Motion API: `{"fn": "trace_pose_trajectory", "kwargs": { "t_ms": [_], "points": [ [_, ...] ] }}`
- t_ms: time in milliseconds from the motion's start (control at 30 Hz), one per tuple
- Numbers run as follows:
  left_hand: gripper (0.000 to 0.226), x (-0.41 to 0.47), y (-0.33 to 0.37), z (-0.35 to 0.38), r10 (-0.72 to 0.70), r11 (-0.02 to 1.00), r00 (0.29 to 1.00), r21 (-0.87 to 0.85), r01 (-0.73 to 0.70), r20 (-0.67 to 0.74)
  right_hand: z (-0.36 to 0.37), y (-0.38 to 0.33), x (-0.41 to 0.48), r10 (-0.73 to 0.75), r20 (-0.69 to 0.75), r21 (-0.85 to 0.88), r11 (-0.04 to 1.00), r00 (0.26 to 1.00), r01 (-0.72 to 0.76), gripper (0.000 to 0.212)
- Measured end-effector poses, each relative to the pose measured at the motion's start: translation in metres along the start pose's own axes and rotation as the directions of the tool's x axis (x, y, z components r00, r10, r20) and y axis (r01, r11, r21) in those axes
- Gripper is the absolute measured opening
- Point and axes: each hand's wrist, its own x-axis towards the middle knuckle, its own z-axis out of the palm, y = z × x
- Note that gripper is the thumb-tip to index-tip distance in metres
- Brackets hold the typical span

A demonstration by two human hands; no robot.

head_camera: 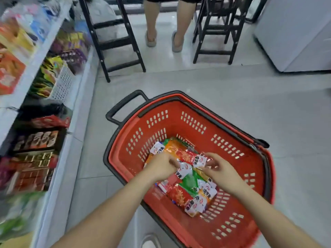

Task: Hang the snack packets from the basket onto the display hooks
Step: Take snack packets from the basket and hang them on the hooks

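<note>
A red plastic basket [188, 122] with black handles stands on the floor below me. Several snack packets [189, 187], red, green and orange with white header tabs, lie in a heap on its bottom. Both my hands reach into it. My left hand [161, 166] pinches the white tab of a packet [184, 170] at the top of the heap. My right hand [220, 169] pinches the white tab of a red packet [198, 161] just beside it. No display hooks are visible.
White shop shelves [35, 61] full of snack boxes and bags run along the left. A person's legs [164, 33] in slippers stand at the back between two black stools [114, 42]. A white cabinet [297, 36] fills the right rear corner. Grey tiled floor surrounds the basket.
</note>
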Motion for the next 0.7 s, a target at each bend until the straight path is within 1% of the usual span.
{"fn": "trace_pose_trajectory", "kwargs": {
  "t_ms": [67,133,200,267,300,333,367,400,467,500,567,600,633,700],
  "points": [
    [0.027,0.059,-0.013,0.033,0.04,0.975,0.989,0.211,-0.07,0.142,0.025,0.037,0.047,0.032,0.026,-0.044,0.999,0.999,-0.031,0.056],
    [0.034,0.114,-0.03,0.061,0.028,0.912,0.977,0.394,-0.111,0.21,0.046,0.062,0.093,0.025,0.03,-0.135,0.991,0.999,-0.021,0.063],
    [0.039,0.16,-0.05,0.082,0.009,0.815,0.97,0.56,-0.147,0.241,0.065,0.083,0.132,0.041,0.029,-0.204,0.978,0.999,-0.035,0.068],
    [0.05,0.192,-0.066,0.092,0.004,0.674,0.966,0.713,-0.193,0.258,0.085,0.107,0.161,0.083,0.009,-0.231,0.97,0.996,-0.079,0.075],
    [0.058,0.207,-0.074,0.094,0.011,0.614,0.968,0.762,-0.205,0.251,0.094,0.119,0.173,0.092,-0.008,-0.24,0.966,0.996,-0.092,0.079],
    [0.067,0.215,-0.078,0.093,-0.01,0.619,0.973,0.765,-0.176,0.232,0.105,0.132,0.184,0.102,-0.016,-0.239,0.966,0.995,-0.103,0.084],
    [0.073,0.223,-0.083,0.091,-0.034,0.655,0.978,0.744,-0.133,0.205,0.113,0.141,0.192,0.123,-0.014,-0.233,0.965,0.992,-0.123,0.088],
    [0.073,0.226,-0.085,0.087,-0.06,0.708,0.983,0.702,-0.079,0.171,0.12,0.148,0.198,0.148,-0.015,-0.236,0.96,0.989,-0.148,0.09],
    [0.057,0.23,-0.092,0.078,-0.127,0.805,0.984,0.593,0.027,0.128,0.125,0.154,0.204,0.212,-0.018,-0.229,0.95,0.977,-0.21,0.092],
    [0.048,0.233,-0.098,0.075,-0.173,0.831,0.977,0.551,0.075,0.128,0.125,0.155,0.204,0.249,-0.003,-0.202,0.948,0.968,-0.245,0.09],
    [0.037,0.231,-0.106,0.076,-0.243,0.896,0.957,0.415,0.159,0.158,0.127,0.156,0.202,0.295,0.047,-0.163,0.945,0.954,-0.284,0.081],
    [0.035,0.231,-0.108,0.078,-0.243,0.926,0.957,0.332,0.18,0.158,0.129,0.158,0.199,0.305,0.073,-0.163,0.943,0.95,-0.29,0.077],
    [0.033,0.23,-0.107,0.08,-0.231,0.936,0.963,0.301,0.182,0.136,0.131,0.159,0.197,0.308,0.091,-0.167,0.942,0.947,-0.291,0.074],
    [0.029,0.225,-0.1,0.083,-0.21,0.914,0.972,0.373,0.156,0.106,0.137,0.159,0.193,0.277,0.093,-0.211,0.944,0.956,-0.253,0.068]
  ]
}}
